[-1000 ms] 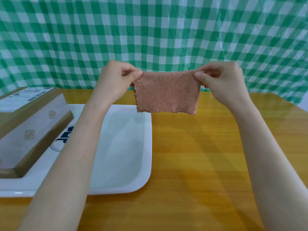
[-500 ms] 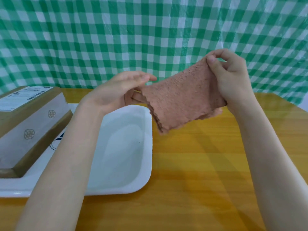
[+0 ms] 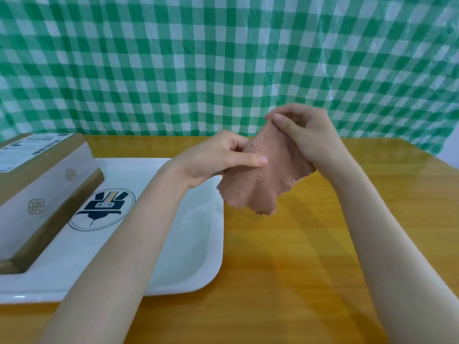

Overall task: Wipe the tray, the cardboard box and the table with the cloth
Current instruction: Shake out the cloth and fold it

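Observation:
A pink-brown cloth (image 3: 267,180) hangs folded in the air above the table, just right of the tray's far right corner. My left hand (image 3: 213,157) pinches its left side with thumb and fingers. My right hand (image 3: 305,135) grips its top edge from above. The white tray (image 3: 188,244) with a dark round logo lies on the left half of the wooden table (image 3: 298,256). A cardboard box (image 3: 37,184) with a shipping label on top and pale tape on its side stands in the tray's left part.
A green and white checked sheet (image 3: 223,58) hangs behind the table. The table's right corner (image 3: 447,167) shows at the far right. Bare wood lies to the right of the tray.
The cloth, first stretched flat between both hands, has been folded together. The hands have come closer and lower, and my left hand has taken a new grip on it.

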